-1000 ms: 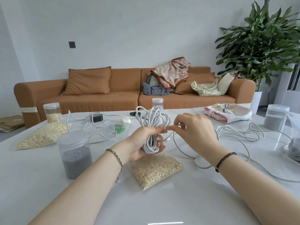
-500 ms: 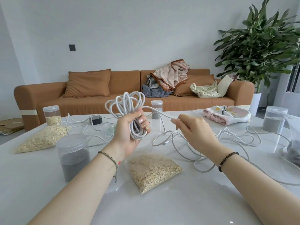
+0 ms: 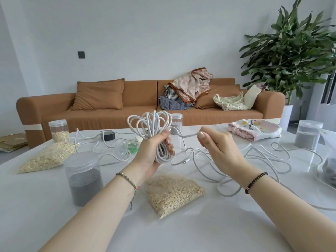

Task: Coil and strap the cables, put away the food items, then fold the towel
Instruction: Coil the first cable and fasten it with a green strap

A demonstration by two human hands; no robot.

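Cable coil [image 3: 149, 124] clutched in left grip [image 3: 154, 154]; right grip [image 3: 220, 150] pinching loose strand [image 3: 189, 135] above table [image 3: 181, 233].

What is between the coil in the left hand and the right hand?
Head view: a single stretch of cable runs from the coil to the right hand, which pinches it.

Bright, even daylight fills the room; the glossy white surface [image 3: 181, 233] shows soft reflections and faint shadows. Focus is sharp, with wide-angle bending toward the edges.
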